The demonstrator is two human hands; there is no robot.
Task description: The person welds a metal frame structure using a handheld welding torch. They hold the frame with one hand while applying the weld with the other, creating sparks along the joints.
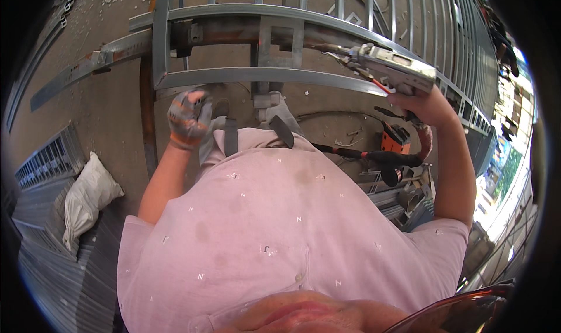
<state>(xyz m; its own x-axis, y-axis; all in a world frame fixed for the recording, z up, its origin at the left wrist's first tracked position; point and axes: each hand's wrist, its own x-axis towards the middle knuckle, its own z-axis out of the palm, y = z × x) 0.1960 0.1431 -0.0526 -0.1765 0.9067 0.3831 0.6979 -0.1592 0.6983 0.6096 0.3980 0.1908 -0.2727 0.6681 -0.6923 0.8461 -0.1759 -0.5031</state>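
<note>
The right hand [431,106] is gripping the rear of a boxy grey metal tool [400,69], which is hanging over the right part of the galvanized steel frame [234,76]. It is looking stiff, moderately heavy, perhaps slippery; its thick rear is probably giving the surest hold. The left gloved hand [190,120] is curling; whether around something, I cannot tell.

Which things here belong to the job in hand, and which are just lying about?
Likely in use:
- silver tool, in the right hand
- metal frame, beneath the tool

Apparently lying about:
- white sack
- stacked metal lengths

Unclear: orange-and-black device
</note>
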